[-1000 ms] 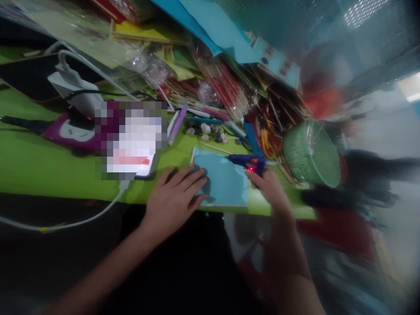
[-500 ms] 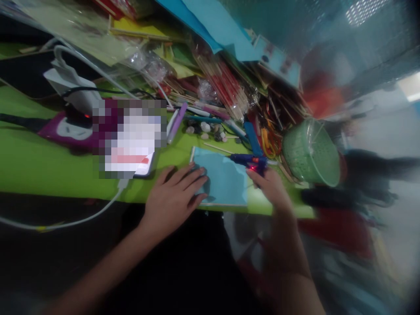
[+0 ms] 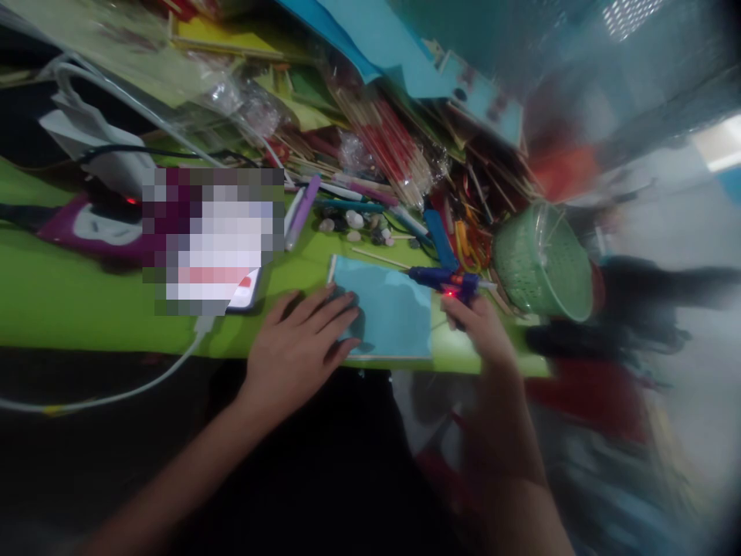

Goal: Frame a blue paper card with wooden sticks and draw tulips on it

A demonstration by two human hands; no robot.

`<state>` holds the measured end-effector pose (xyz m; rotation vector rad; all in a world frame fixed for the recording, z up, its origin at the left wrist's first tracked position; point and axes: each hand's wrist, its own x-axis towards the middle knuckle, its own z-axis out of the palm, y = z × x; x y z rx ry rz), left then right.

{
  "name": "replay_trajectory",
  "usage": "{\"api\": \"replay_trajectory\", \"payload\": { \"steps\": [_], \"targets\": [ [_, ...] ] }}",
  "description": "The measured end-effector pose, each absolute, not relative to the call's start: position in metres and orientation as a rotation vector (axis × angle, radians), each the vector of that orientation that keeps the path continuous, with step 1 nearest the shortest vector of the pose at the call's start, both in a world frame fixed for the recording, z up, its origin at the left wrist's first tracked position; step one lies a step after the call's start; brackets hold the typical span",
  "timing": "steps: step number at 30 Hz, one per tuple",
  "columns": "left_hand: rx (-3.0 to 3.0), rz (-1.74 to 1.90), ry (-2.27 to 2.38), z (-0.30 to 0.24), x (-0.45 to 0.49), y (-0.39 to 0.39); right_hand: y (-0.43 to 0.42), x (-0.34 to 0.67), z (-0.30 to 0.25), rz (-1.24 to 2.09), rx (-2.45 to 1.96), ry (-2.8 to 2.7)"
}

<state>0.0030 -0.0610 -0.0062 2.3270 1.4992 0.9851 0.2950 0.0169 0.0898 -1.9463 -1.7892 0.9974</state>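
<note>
1. Resting spread left hand [image 3: 298,340] on nine-o'clock side of light-blue rectangular board [image 3: 390,309], upon bright-green surface [image 3: 109,313].
2. Gripping dark-blue plastic glue gun [image 3: 440,278], red-lit, in curled right hand [image 3: 480,324], near board's two-o'clock corner.

Left fingers [image 3: 337,305] spread; right fingers [image 3: 461,313] curled

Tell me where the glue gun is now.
In the head view, the glue gun is right of centre in the person's right grip, by the far right corner of the blue board, left of the green basket.
</note>
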Motion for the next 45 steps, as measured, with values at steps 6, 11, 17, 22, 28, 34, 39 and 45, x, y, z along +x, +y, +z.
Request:
{"api": "replay_trajectory", "payload": {
  "steps": [6, 11, 17, 22, 28, 34, 39, 45],
  "targets": [
    [2.325, 0.942, 1.509, -0.005, 0.003, -0.061, 0.016, 0.296, 0.086, 1.073, -1.853, -1.788],
    [2.361, 0.961, 1.513, -0.005, 0.003, -0.061, 0.017, 0.293, 0.085, 1.06, -1.848, -1.806],
    [2.369, 0.947, 1.521, -0.005, 0.003, -0.061, 0.018, 0.285, 0.087, 1.043, -1.877, -1.806],
    [2.316, 0.959, 1.505, -0.004, 0.003, -0.062, 0.019, 0.283, 0.088, 1.014, -1.903, -1.831],
    [2.307, 0.966, 1.495, -0.005, 0.003, -0.061, 0.019, 0.281, 0.089, 0.959, -1.923, -1.861],
    [2.343, 0.947, 1.509, -0.004, 0.003, -0.061, 0.018, 0.286, 0.089, 0.931, -1.934, -1.889],
    [2.313, 0.968, 1.512, -0.005, 0.004, -0.061, 0.017, 0.29, 0.09, 0.939, -1.924, -1.865],
    [2.375, 0.946, 1.521, -0.005, 0.003, -0.061, 0.019, 0.281, 0.088, 0.966, -1.915, -1.872]
  ]
}}
